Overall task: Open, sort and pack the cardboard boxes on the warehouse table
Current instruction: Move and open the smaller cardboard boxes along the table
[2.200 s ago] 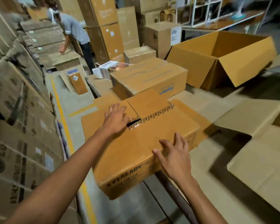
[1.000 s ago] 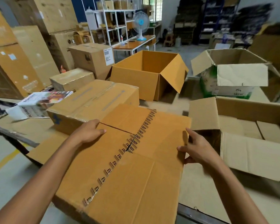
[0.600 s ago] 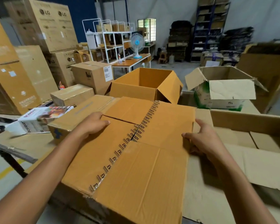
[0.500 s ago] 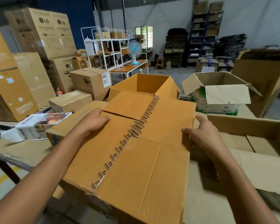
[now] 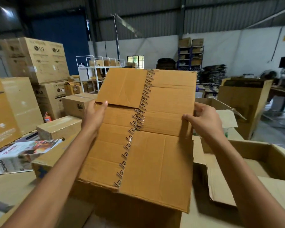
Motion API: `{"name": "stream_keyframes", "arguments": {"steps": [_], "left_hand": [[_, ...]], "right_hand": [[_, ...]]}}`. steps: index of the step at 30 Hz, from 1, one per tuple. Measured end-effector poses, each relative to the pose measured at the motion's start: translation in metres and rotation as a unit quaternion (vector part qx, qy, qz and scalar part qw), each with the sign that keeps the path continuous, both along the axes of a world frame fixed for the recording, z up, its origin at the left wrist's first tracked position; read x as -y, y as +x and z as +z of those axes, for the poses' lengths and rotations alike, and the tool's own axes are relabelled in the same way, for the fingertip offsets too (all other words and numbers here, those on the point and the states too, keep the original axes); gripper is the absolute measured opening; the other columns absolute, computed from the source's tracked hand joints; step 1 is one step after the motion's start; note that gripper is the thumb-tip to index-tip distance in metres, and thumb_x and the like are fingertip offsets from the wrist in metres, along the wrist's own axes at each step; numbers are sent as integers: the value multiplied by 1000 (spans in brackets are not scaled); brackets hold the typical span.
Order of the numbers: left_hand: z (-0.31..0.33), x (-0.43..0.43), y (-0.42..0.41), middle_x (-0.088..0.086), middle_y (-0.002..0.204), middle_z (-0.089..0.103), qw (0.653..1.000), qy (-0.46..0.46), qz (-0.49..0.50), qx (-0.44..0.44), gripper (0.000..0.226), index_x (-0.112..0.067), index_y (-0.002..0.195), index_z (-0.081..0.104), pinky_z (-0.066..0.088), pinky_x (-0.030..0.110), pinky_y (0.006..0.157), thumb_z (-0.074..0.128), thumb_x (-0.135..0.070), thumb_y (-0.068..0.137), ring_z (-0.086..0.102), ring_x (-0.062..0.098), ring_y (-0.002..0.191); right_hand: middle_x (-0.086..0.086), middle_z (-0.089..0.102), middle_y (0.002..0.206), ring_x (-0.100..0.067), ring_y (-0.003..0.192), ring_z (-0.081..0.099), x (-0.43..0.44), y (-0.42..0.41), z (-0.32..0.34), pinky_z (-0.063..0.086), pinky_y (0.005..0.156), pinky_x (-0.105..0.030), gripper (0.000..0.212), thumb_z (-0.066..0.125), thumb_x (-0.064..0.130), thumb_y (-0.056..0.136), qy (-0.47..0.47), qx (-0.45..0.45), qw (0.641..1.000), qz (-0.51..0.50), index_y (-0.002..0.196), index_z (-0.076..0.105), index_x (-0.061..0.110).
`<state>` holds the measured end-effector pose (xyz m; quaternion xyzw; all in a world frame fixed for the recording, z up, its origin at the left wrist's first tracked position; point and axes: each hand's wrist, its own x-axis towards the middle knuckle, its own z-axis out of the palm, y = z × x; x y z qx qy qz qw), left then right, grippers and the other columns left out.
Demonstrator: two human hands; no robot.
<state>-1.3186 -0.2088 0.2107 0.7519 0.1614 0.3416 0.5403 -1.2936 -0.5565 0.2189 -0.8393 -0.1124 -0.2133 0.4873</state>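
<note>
Probably light and stiff, the box [image 5: 155,158] stands tilted between both hands. Its side edges are clasped by left hand [image 5: 95,117] and right hand [image 5: 206,122], likely the safest hold.

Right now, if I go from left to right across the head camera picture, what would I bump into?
Printed white box → left hand → taped cardboard box that the hands grip → right hand → open cardboard box.

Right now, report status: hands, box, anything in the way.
Hands: left hand and right hand grip opposite edges of the taped box. Box tipped up, tape across its seam. On right, open carton close by; on left, printed box.
</note>
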Motion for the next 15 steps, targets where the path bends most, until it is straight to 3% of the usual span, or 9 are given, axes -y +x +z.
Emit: {"name": "stream_keyframes", "arguments": {"steps": [4, 6, 8, 11, 15], "left_hand": [[1, 8, 13, -4, 138, 56, 988, -98, -17, 122, 64, -30, 132, 54, 42, 40, 108, 55, -71, 82, 52, 14, 125], [-7, 19, 18, -3, 152, 45, 978, -132, -39, 160, 62, -28, 147, 42, 33, 28, 107, 51, -59, 95, 42, 7, 132], [-21, 26, 27, -5, 161, 30, 975, -154, -57, 152, 60, -26, 155, 30, 23, 24, 105, 42, -53, 102, 30, 8, 142], [-53, 34, 36, -7, 164, 20, 971, -196, -63, 119, 60, -28, 157, 22, 18, 26, 107, 32, -54, 104, 19, 12, 149], [-83, 23, 39, -8, 164, 22, 965, -239, -54, 88, 73, -37, 157, 20, 18, 44, 122, 28, -73, 95, 21, 17, 150]], "right_hand": [[10, 71, 116, -12, 107, 66, -3, 14, 1, 56, 95, -45, 53, 74, 14, 82, 21, 59, 998, 21, 130, 61, 30], [13, 66, 123, -11, 115, 62, -6, 21, -7, 54, 98, -43, 65, 71, 6, 83, 52, 65, 996, 27, 139, 52, 33], [7, 57, 138, -13, 129, 53, -9, 24, -23, 50, 105, -43, 73, 67, 0, 87, 93, 49, 994, 22, 148, 41, 30], [2, 48, 149, -17, 135, 47, -13, 28, -58, 47, 109, -46, 74, 64, -1, 92, 127, 13, 992, 4, 151, 33, 30], [0, 51, 144, -11, 118, 54, -19, 33, -85, 53, 100, -38, 66, 61, 0, 94, 147, 2, 989, -10, 144, 32, 32]]}}
